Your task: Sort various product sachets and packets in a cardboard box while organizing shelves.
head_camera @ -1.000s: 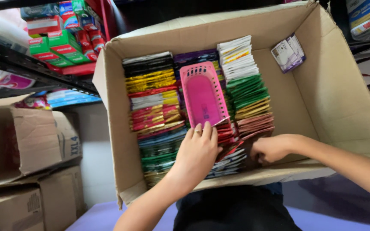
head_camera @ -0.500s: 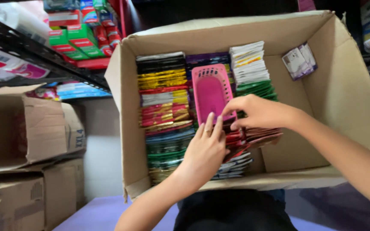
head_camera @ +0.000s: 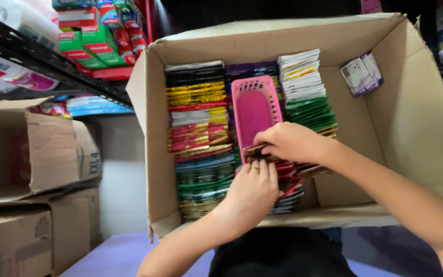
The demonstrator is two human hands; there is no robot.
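Observation:
An open cardboard box holds rows of upright coloured sachets in black, gold, red, green and white. A pink plastic basket lies on the middle row. My right hand reaches in from the right and pinches dark red sachets just below the basket. My left hand comes from below, fingers pressed flat on the same red sachets in the middle row. A ring shows on one left finger.
A small stack of white and purple packets leans in the box's far right corner. Metal shelving with red and green cartons stands at the left. Open cardboard boxes sit at the lower left.
My right hand has moved from the box's near right side up to the middle row and taken hold of red sachets. The left hand stayed on that row. The view shifted right.

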